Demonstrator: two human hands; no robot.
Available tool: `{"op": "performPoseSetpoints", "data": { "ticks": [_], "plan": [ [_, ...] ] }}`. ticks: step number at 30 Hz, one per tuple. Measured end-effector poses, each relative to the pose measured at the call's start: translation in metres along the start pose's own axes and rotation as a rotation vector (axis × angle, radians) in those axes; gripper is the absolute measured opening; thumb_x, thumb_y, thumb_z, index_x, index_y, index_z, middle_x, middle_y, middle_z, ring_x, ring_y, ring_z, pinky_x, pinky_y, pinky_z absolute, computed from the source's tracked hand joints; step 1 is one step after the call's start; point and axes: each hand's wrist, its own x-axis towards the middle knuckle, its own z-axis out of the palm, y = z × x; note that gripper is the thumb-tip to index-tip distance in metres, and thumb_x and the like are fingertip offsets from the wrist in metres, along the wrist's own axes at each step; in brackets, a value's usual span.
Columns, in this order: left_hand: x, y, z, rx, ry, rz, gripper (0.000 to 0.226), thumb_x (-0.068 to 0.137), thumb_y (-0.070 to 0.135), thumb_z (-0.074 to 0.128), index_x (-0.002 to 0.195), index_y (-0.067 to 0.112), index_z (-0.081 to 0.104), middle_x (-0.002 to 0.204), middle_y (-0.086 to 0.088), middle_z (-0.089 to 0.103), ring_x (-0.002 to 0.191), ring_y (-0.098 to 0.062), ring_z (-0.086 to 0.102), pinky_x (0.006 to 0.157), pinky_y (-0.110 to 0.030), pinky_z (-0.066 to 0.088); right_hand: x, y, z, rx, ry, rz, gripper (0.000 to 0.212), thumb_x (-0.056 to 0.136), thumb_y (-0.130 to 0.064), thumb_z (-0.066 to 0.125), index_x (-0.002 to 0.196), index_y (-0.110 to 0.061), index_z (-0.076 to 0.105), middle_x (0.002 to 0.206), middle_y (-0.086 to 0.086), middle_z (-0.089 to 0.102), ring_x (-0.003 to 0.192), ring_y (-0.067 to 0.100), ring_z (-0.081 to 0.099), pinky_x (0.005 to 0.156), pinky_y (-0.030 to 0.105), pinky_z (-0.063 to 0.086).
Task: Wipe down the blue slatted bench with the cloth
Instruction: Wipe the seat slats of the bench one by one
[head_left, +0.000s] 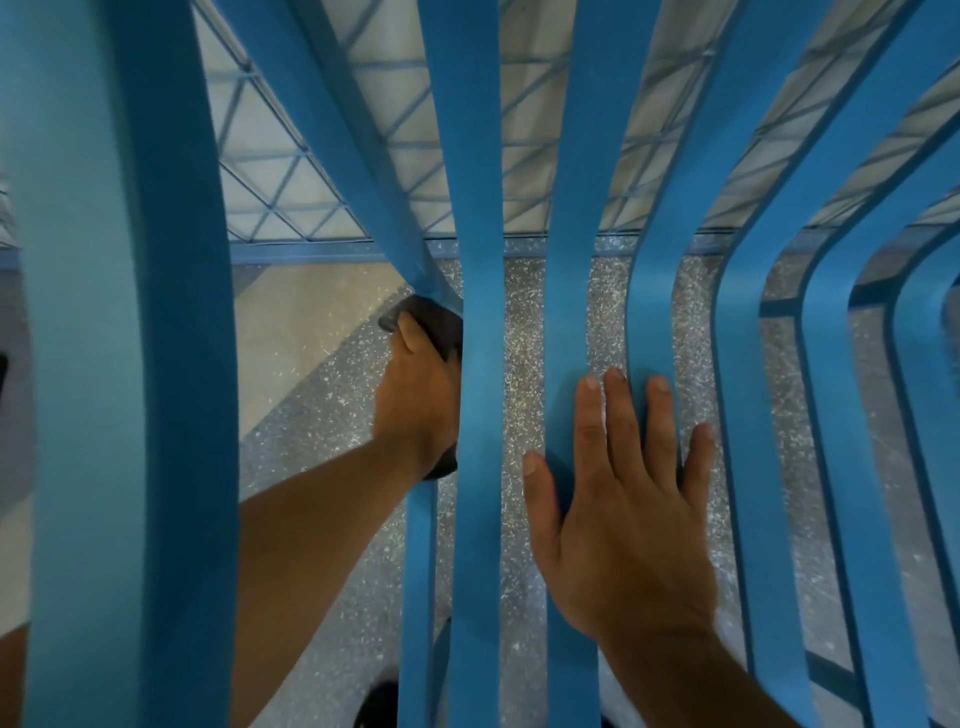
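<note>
The blue slatted bench (480, 208) fills the view, its curved slats running from top to bottom with gaps between them. My left hand (418, 400) reaches between two slats left of centre and grips a dark cloth (434, 322), pressed around a slanted slat where it meets the centre slat. The cloth's lower end (441, 465) shows under my wrist. My right hand (623, 488) lies flat, fingers spread, across two slats to the right of centre and holds nothing.
Speckled grey floor (524, 332) shows through the gaps. A pale floor patch (301, 322) lies on the left. A blue mesh fence (322, 171) with a blue base rail (311, 252) runs behind the bench. A dark shoe (376, 704) is at the bottom.
</note>
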Motion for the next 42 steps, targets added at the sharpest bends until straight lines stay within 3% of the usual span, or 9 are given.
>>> {"op": "performPoseSetpoints", "data": {
  "ticks": [4, 7, 13, 15, 19, 25, 29, 34, 42],
  "plan": [
    [0.042, 0.009, -0.004, -0.142, -0.039, -0.196, 0.024, 0.095, 0.041, 0.045, 0.100, 0.018, 0.047, 0.080, 0.006, 0.058, 0.069, -0.014, 0.058, 0.053, -0.024, 0.040, -0.001, 0.001, 0.000, 0.010, 0.003, -0.004, 0.073, 0.096, -0.055, 0.030, 0.151, -0.008, 0.026, 0.157, 0.014, 0.028, 0.148, 0.035, 0.006, 0.115, 0.063, 0.012],
    [0.062, 0.007, -0.004, -0.260, -0.095, -0.241, 0.026, 0.091, 0.045, 0.055, 0.089, 0.019, 0.059, 0.078, 0.005, 0.064, 0.066, -0.012, 0.063, 0.054, -0.024, 0.048, 0.000, 0.000, 0.000, 0.001, -0.013, 0.006, 0.073, 0.096, -0.056, 0.029, 0.151, -0.008, 0.026, 0.157, 0.013, 0.027, 0.148, 0.034, 0.006, 0.115, 0.063, 0.012],
    [0.049, 0.014, -0.005, -0.275, -0.013, -0.209, 0.045, 0.088, 0.059, 0.041, 0.106, 0.019, 0.051, 0.082, 0.007, 0.061, 0.071, -0.011, 0.060, 0.057, -0.025, 0.045, 0.000, -0.001, -0.001, 0.009, -0.015, 0.009, 0.073, 0.095, -0.055, 0.031, 0.150, -0.007, 0.029, 0.156, 0.013, 0.031, 0.148, 0.035, 0.008, 0.115, 0.063, 0.011],
    [0.028, 0.020, -0.007, -0.243, 0.025, -0.128, 0.069, 0.079, 0.067, 0.023, 0.121, 0.017, 0.042, 0.097, -0.001, 0.061, 0.083, -0.022, 0.061, 0.068, -0.037, 0.050, 0.000, -0.001, -0.001, 0.007, -0.020, 0.006, 0.073, 0.095, -0.055, 0.031, 0.150, -0.007, 0.029, 0.155, 0.013, 0.032, 0.148, 0.036, 0.009, 0.115, 0.063, 0.011],
    [-0.001, 0.010, -0.003, -0.037, -0.002, 0.096, 0.060, 0.096, 0.044, 0.031, 0.143, 0.010, 0.020, 0.134, -0.016, 0.046, 0.112, -0.032, 0.054, 0.088, -0.048, 0.051, 0.000, 0.000, -0.002, 0.002, -0.016, 0.004, 0.073, 0.095, -0.055, 0.031, 0.151, -0.008, 0.028, 0.155, 0.013, 0.032, 0.148, 0.036, 0.009, 0.115, 0.063, 0.012],
    [0.044, 0.009, -0.007, -0.161, -0.050, -0.161, 0.028, 0.099, 0.045, 0.041, 0.098, 0.018, 0.050, 0.083, 0.003, 0.063, 0.064, -0.008, 0.057, 0.046, -0.017, 0.040, 0.000, 0.000, 0.000, 0.004, -0.013, -0.006, 0.074, 0.095, -0.056, 0.030, 0.151, -0.007, 0.027, 0.155, 0.014, 0.032, 0.148, 0.036, 0.008, 0.115, 0.062, 0.011],
    [0.045, 0.010, -0.009, -0.163, -0.075, -0.154, 0.031, 0.097, 0.046, 0.043, 0.101, 0.017, 0.052, 0.094, -0.003, 0.067, 0.070, -0.012, 0.060, 0.056, -0.024, 0.043, 0.001, 0.001, 0.001, -0.005, -0.016, -0.005, 0.074, 0.095, -0.056, 0.029, 0.151, -0.007, 0.027, 0.154, 0.014, 0.034, 0.148, 0.036, 0.008, 0.115, 0.062, 0.011],
    [-0.036, -0.004, -0.002, -0.173, -0.048, -0.065, 0.051, 0.096, 0.043, 0.035, 0.141, 0.021, 0.022, 0.123, -0.013, 0.055, 0.097, -0.027, 0.062, 0.080, -0.047, 0.056, 0.001, 0.000, 0.002, 0.002, -0.006, 0.001, 0.074, 0.095, -0.056, 0.030, 0.151, -0.007, 0.028, 0.154, 0.013, 0.034, 0.148, 0.035, 0.008, 0.114, 0.063, 0.013],
    [-0.008, -0.005, 0.002, -0.184, -0.044, -0.246, 0.017, 0.097, 0.038, 0.043, 0.098, 0.022, 0.044, 0.078, 0.005, 0.062, 0.064, -0.011, 0.060, 0.047, -0.025, 0.044, 0.000, 0.001, 0.000, 0.013, -0.005, -0.002, 0.074, 0.095, -0.056, 0.030, 0.150, -0.006, 0.029, 0.153, 0.014, 0.035, 0.148, 0.036, 0.009, 0.115, 0.063, 0.012]
  ]
}}
